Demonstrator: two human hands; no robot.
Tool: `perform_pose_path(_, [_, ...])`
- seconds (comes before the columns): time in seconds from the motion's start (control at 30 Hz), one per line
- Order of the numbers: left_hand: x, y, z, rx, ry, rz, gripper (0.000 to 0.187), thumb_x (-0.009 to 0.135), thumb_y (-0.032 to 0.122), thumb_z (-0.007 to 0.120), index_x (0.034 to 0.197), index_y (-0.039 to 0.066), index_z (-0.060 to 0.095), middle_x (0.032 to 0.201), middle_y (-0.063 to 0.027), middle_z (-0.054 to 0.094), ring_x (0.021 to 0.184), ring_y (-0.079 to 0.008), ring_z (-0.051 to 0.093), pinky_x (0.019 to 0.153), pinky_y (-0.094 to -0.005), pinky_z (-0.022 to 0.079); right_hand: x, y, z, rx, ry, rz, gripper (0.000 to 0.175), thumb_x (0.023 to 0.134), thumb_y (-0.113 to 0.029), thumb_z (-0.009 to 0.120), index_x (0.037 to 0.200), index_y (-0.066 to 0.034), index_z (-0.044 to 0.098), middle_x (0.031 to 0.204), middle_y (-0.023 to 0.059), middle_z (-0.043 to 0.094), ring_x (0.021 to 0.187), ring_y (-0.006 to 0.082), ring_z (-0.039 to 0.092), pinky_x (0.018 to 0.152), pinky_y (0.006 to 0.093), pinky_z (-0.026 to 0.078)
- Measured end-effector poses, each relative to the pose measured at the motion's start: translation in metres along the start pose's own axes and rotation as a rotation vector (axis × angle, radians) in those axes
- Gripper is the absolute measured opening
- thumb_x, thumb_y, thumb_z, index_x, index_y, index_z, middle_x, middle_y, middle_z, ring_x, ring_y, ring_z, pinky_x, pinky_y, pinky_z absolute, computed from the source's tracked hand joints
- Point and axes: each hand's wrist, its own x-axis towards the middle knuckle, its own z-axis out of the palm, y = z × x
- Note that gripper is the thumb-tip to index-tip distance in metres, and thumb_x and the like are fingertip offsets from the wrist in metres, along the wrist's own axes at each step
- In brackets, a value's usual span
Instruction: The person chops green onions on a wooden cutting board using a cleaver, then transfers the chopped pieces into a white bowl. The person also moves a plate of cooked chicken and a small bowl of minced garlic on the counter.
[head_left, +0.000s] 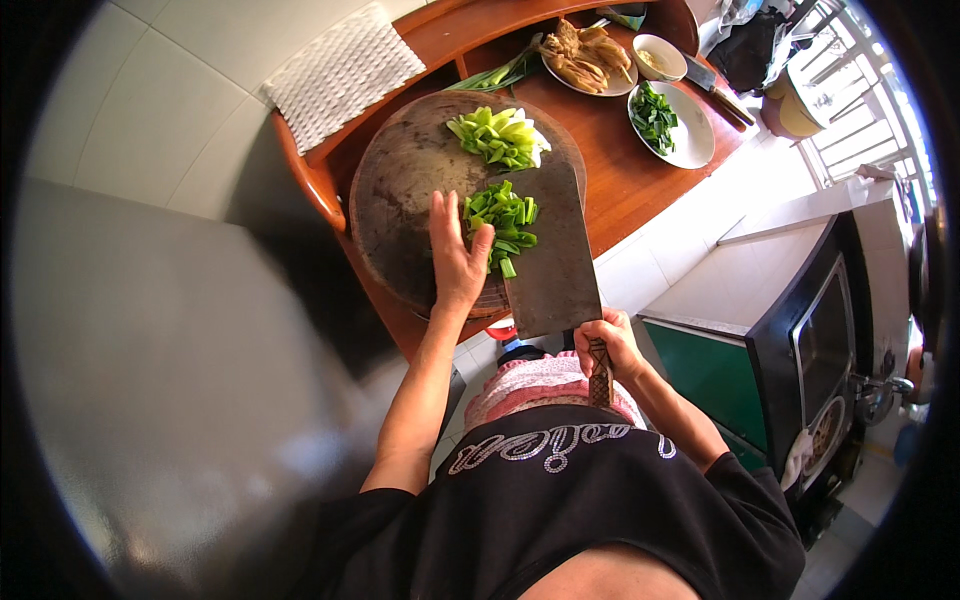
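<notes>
My right hand (613, 343) grips the patterned handle of a broad cleaver (555, 255). The blade lies flat over the right side of a round wooden chopping block (397, 187), its long edge against a pile of cut green leaves (501, 214). On the pile's other side is my left hand (459, 262), thumb and fingers apart, its thumb touching or almost touching the leaves. Farther back on the block sits a second pile of paler cut stalks (501, 139), white at some ends.
Behind the block, whole green stalks (495, 75) lie beside a plate of cooked meat (589, 56). A small bowl (660, 58), a white plate with cut greens (690, 135) and a second knife (720, 90) are at the right. A stove (825, 337) stands right, a grey panel (165, 360) left.
</notes>
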Motion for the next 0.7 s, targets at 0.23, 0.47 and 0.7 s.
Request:
perform_pose_path(0.23, [-0.002, 0.015, 0.028, 0.247, -0.007, 0.062, 0.083, 0.08, 0.054, 0.061, 0.137, 0.001, 0.033, 0.139, -0.0314, 0.028, 0.129, -0.044, 0.029, 0.106, -0.0502, 0.022, 0.008, 0.002, 0.006, -0.023, -0.071, 0.044, 0.017, 0.08, -0.006, 0.049, 0.066, 0.0013, 0.05, 0.055, 0.0104, 0.052, 0.038, 0.0179, 0.051, 0.036, 0.0276, 0.044])
perform_pose_path(0.47, [0.002, 0.027, 0.034, 0.229, 0.067, 0.108, 0.08, 0.077, 0.047, 0.067, 0.135, 0.001, 0.036, 0.136, -0.031, 0.031, 0.126, -0.0447, 0.032, 0.104, -0.0504, 0.027, 0.009, -0.007, -0.002, -0.053, -0.15, 0.04, 0.016, 0.08, -0.005, 0.051, 0.065, 0.0017, 0.052, 0.055, 0.0094, 0.052, 0.038, 0.0176, 0.052, 0.036, 0.0275, 0.044])
perform_pose_path(0.7, [0.037, 0.086, 0.096, 0.124, 0.05, 0.281, 0.079, 0.076, 0.042, 0.071, 0.135, 0.002, 0.036, 0.136, -0.0307, 0.033, 0.126, -0.0449, 0.034, 0.104, -0.0483, 0.03, -0.015, -0.047, -0.052, -0.049, -0.043, -0.079, 0.015, 0.079, -0.006, 0.052, 0.066, 0.0011, 0.053, 0.053, 0.0102, 0.052, 0.037, 0.0171, 0.051, 0.035, 0.0265, 0.042])
